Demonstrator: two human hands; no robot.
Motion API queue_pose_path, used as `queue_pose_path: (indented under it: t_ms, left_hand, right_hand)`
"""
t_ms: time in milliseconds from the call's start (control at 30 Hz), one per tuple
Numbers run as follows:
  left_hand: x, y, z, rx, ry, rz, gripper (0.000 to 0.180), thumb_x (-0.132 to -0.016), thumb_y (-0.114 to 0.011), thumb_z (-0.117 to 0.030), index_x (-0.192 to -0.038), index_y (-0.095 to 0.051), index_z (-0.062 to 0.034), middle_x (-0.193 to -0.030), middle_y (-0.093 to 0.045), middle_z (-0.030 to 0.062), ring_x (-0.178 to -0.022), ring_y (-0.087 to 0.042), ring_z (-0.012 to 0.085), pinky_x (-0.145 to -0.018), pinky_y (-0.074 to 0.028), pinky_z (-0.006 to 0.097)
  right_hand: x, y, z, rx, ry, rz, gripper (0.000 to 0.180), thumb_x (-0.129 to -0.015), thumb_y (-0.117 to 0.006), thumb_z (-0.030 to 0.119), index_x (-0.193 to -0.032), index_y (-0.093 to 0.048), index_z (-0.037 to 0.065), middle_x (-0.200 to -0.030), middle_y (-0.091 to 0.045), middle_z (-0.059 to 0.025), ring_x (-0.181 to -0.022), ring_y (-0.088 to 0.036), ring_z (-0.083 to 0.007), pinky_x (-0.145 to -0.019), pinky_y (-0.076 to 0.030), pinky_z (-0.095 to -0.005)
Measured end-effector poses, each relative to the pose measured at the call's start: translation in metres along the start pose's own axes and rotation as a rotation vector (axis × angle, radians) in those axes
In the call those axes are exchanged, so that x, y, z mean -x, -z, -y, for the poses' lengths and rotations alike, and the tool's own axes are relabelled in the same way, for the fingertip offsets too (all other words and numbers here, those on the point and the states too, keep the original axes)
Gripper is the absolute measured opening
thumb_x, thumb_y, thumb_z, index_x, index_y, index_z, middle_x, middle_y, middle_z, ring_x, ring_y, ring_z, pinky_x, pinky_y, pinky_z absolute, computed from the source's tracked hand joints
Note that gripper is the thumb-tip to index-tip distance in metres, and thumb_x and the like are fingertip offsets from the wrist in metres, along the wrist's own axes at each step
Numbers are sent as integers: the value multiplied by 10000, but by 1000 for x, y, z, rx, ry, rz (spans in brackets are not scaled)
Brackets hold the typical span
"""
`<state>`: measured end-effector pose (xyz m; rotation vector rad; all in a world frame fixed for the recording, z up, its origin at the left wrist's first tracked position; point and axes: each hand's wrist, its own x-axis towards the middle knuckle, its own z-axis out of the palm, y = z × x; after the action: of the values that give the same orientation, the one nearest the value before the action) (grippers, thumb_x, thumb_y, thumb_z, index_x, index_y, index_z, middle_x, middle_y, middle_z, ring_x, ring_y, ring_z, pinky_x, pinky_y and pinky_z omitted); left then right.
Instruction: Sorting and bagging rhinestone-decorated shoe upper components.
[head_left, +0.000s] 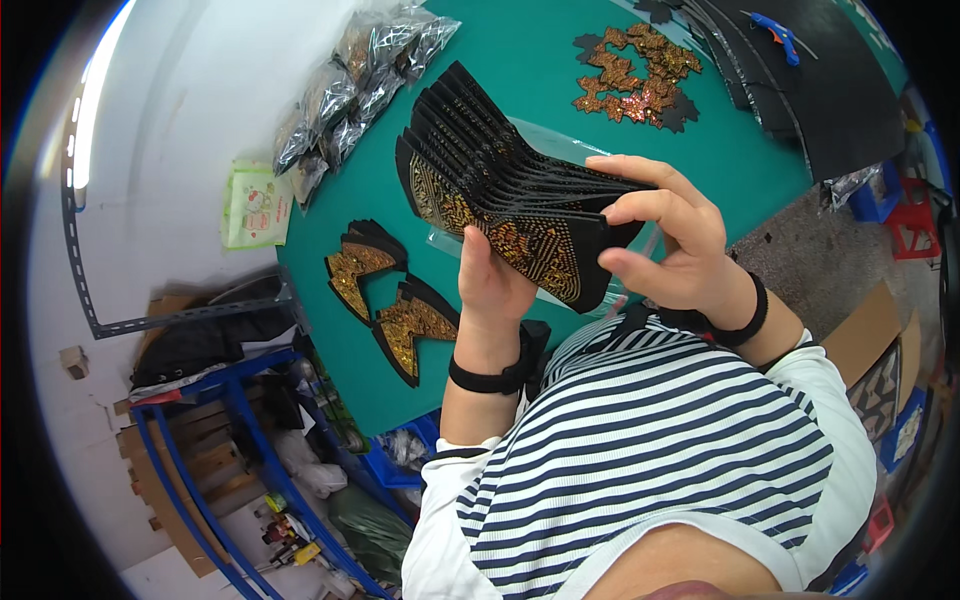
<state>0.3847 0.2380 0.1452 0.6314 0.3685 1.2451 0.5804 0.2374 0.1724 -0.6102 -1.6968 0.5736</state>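
A fanned stack of black wing-shaped pieces (pixel 490 170) with gold patterned faces is held up over the green table. My left hand (pixel 497 280) supports it from below, thumb against the front piece. At the stack's right end, the fingers and thumb of my right hand (pixel 685 235) grip the edges of the pieces. A clear plastic bag (pixel 560 142) lies beneath the stack, partly hidden by it. To the left of my left hand, two piles of similar black pieces with gold glitter, an upper pile (pixel 365 265) and a lower pile (pixel 415 325), rest on the table.
Several orange-gold glitter cut-outs (pixel 640 85) lie at the far side of the green table (pixel 740 190). Black sheets (pixel 840 100) bear a blue glue gun (pixel 780 38). Filled clear bags (pixel 365 75) and a green-white packet (pixel 257 205) line the left edge. A blue shelf (pixel 235 410) stands lower left.
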Motion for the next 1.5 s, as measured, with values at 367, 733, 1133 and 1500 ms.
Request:
queue_pose_path:
  t_ms: [367, 733, 1133, 1500]
  left_hand:
    - [-4, -13, 13, -415, 234, -87, 454, -809, -636, -102, -1205, -448, 16, -1102, -560, 102, -1012, -542, 190, -868, -445, 328]
    - [-24, -27, 58, -1411, 402, 195, 532, -638, -740, -199, -1095, -544, -10, -1130, -524, 187, -1042, -506, 327, -897, -415, 395]
    - [-11, -21, 72, -1360, 480, 387, 680, -740, -715, -290, -1263, -414, 21, -1237, -435, 239, -1194, -406, 339, -994, -335, 387]
    - [31, 85, 91, -1828, -61, 250, 240, -727, -669, -163, -921, -599, -40, -832, -575, 111, -782, -547, 280, -672, -455, 379]
  right_hand:
    - [43, 36, -26, -679, -909, 137, 748, -839, -600, 428, -1330, -287, -42, -1245, -463, -212, -1143, -475, -258, -966, -384, -352]
    - [88, 7, -50, -926, -1054, -122, 741, -723, -763, 232, -1287, -343, -2, -1200, -491, -104, -1115, -482, -200, -962, -389, -331]
    - [125, 24, -28, -726, -1165, -278, 547, -727, -716, 79, -1196, -451, -17, -1111, -563, -95, -998, -554, -187, -874, -444, -318]
    - [212, 85, -6, -710, -1207, -607, 577, -689, -721, 58, -1206, -471, 1, -1121, -586, -100, -1005, -584, -216, -877, -467, -331]
